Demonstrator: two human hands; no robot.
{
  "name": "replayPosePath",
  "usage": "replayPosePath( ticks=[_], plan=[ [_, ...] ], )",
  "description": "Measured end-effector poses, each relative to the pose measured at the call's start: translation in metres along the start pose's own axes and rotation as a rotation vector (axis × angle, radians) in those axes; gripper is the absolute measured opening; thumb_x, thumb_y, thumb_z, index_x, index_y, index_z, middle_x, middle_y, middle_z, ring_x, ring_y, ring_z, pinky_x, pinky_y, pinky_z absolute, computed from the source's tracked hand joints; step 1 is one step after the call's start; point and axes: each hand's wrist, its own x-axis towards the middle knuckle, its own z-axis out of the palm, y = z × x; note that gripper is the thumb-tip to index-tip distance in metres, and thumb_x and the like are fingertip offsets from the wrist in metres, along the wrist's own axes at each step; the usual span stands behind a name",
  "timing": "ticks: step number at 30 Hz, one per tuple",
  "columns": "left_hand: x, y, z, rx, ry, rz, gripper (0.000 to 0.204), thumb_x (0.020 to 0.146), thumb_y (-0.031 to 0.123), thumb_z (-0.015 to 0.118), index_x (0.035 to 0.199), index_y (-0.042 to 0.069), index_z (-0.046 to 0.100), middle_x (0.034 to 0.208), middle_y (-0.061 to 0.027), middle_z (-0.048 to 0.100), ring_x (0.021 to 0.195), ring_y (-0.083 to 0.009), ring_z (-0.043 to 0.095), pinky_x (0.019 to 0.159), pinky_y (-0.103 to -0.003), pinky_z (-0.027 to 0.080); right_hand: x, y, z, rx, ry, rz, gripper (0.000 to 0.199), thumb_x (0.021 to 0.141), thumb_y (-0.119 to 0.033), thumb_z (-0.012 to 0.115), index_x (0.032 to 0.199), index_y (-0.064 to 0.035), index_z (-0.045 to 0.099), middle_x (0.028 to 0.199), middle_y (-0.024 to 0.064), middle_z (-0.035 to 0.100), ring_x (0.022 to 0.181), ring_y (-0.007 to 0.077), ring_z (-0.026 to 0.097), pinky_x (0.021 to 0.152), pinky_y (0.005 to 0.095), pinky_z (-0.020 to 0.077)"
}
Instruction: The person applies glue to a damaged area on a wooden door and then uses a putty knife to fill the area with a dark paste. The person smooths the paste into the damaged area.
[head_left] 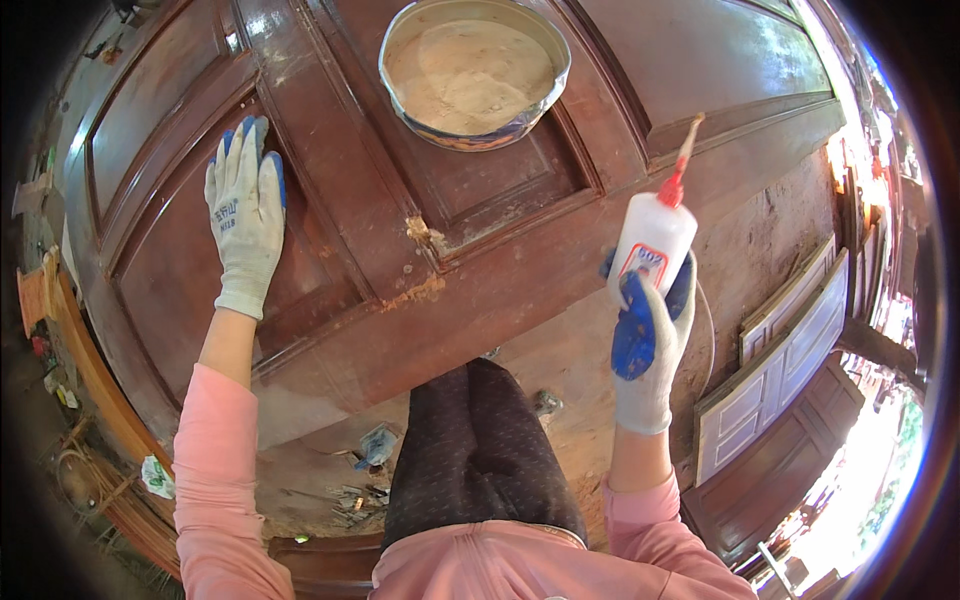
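Observation:
A brown panelled wooden door point(300, 190) lies in front of me. My left hand point(245, 205), in a pale glove with blue fingertips, rests flat on one of its panels, fingers stretched out and holding nothing. My right hand point(652, 345), gloved in white and blue, is wrapped round a white glue bottle point(655, 235) with a red nozzle pointing up and away, just past the door's near edge. Tan powder fills a round tin point(475, 70) standing on the door. Between my hands, a light rough patch of powder or filler point(420, 232) marks the joint of the frame.
Several door panels point(770, 365) lean together at the right. Long timber pieces point(100, 350) lie along the left side. On the ground near my legs are a crumpled plastic scrap point(376, 446) and some wood debris point(355, 503).

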Motion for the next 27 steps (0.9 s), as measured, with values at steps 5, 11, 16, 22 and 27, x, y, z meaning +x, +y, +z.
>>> replayPosePath(
  ticks=[5,11,16,22,27],
  plan=[
    [0.005,0.011,-0.01,0.054,-0.095,-0.005,0.052,0.111,0.03,0.043,0.157,0.007,0.043,0.162,-0.0116,0.045,0.154,-0.0336,0.033,0.127,-0.05,0.019,0.045,0.005,0.001,0.072,0.115,-0.17,0.052,0.099,-0.003,0.065,0.147,0.0026,0.047,0.127,0.0139,0.063,0.112,0.0243,0.066,0.101,0.0422,0.0546],
    [0.007,0.011,-0.015,0.047,-0.137,0.005,0.054,0.111,0.027,0.041,0.16,0.004,0.038,0.164,-0.0134,0.041,0.156,-0.033,0.028,0.129,-0.049,0.015,0.104,0.016,-0.005,0.066,0.167,-0.314,0.054,0.096,-0.003,0.072,0.144,0.0028,0.049,0.125,0.0109,0.063,0.111,0.0163,0.063,0.094,0.0295,0.0541],
    [0.009,0.014,-0.018,0.059,-0.166,0.004,0.055,0.11,0.025,0.042,0.16,0.003,0.037,0.164,-0.0144,0.041,0.157,-0.0344,0.027,0.129,-0.049,0.014,0.107,0.029,0.015,-0.017,0.272,-0.404,0.043,0.098,-0.004,0.069,0.137,0.0022,0.051,0.123,0.0125,0.063,0.111,0.0194,0.064,0.1,0.0346,0.0519],
    [0.01,0.016,-0.022,0.042,-0.175,-0.007,0.056,0.109,0.025,0.044,0.16,0.002,0.037,0.164,-0.0155,0.04,0.156,-0.035,0.027,0.13,-0.05,0.014,0.108,0.031,0.012,0.029,0.302,-0.404,0.051,0.097,-0.003,0.071,0.142,0.0002,0.048,0.125,0.0101,0.06,0.107,0.0162,0.062,0.095,0.0302,0.053],
    [0.01,0.015,-0.023,0.07,-0.188,-0.014,0.056,0.109,0.024,0.044,0.16,0.002,0.037,0.164,-0.0152,0.04,0.156,-0.0349,0.027,0.13,-0.049,0.014,0.106,0.031,0.014,0.015,0.297,-0.382,0.054,0.096,-0.003,0.072,0.144,0.0,0.047,0.13,0.0114,0.058,0.11,0.0175,0.062,0.096,0.0313,0.0531]
  ],
)
